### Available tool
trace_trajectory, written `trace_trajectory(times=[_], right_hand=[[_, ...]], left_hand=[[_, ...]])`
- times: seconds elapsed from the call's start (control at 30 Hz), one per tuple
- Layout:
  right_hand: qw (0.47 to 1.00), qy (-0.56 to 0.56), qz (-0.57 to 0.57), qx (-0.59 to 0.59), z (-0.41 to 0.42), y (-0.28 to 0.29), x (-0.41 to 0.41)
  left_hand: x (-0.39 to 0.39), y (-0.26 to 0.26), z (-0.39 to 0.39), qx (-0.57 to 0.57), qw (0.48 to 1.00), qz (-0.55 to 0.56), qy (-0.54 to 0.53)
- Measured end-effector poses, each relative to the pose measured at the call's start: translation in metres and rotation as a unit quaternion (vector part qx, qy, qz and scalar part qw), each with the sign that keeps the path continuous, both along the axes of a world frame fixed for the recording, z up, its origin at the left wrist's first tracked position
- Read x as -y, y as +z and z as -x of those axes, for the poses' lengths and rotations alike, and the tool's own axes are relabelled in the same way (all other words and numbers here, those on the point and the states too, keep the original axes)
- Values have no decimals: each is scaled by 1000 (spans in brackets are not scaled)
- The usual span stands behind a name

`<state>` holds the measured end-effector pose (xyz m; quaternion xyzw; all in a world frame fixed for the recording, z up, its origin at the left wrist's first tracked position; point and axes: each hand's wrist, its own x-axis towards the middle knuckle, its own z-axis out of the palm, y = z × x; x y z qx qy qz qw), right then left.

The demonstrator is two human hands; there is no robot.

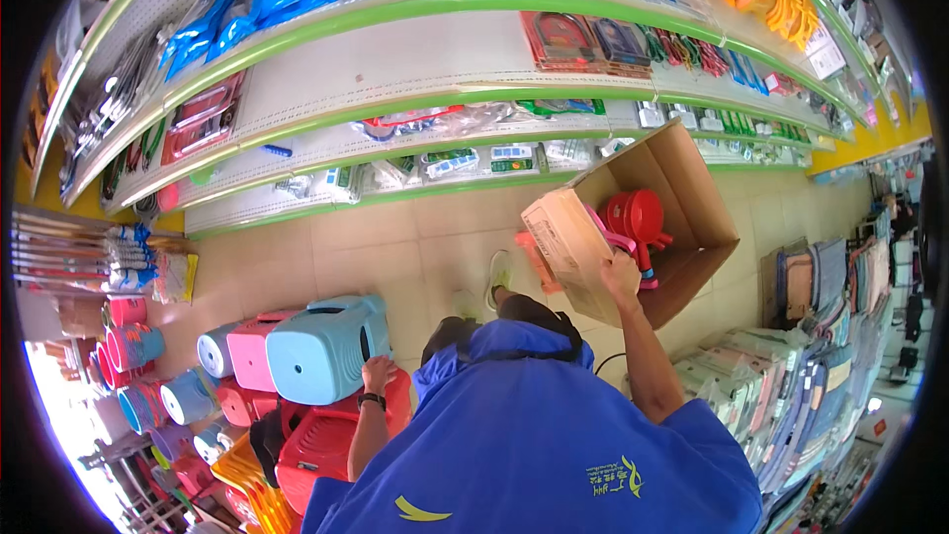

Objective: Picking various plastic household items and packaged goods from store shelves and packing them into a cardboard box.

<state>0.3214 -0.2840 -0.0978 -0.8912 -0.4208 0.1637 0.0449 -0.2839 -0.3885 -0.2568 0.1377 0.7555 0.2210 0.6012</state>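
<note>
My right hand (621, 276) grips the near rim of an open cardboard box (578, 252), which is tilted above the tiled floor. Inside the box lie a red round plastic item (632, 216) and pink plastic pieces (619, 240); the box wall hides part of them. My left hand (379, 374), with a dark watch on its wrist, is at the lower right corner of a light blue plastic stool (315, 352). Whether its fingers grip the stool cannot be made out. Red plastic stools (315, 452) are stacked just below that hand.
Shelving with green edges (415, 100) runs across the front, carrying packaged goods. A pink stool (250, 356) and several plastic buckets (133, 347) crowd the left. Folded textiles (804, 378) are stacked on the right. An orange plastic item (539, 261) shows beside the box.
</note>
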Motion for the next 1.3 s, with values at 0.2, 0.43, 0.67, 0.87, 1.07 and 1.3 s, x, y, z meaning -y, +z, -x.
trace_trajectory(times=[0.2, 0.43, 0.67, 0.87, 1.07, 1.3], right_hand=[[997, 15, 31, -64, -20, -5, -8], [987, 50, 36, -146, -33, -8, -21], [980, 85, 38, -176, -53, -21, -12], [943, 159, 57, -285, -75, 20, -29], [940, -108, -150, -287, -159, -48, -27], [935, -308, -164, -67, -225, -109, -3]], left_hand=[[9, -47, 4, 112, 994, -14, -1], [-7, -38, -45, -355, 677, -201, -613], [-95, 16, -74, -247, 772, -234, -537], [-141, 28, -95, -192, 862, -152, -445], [-202, 19, -45, -243, 458, -357, -777], [-244, 96, -109, -47, 961, -24, -273]])
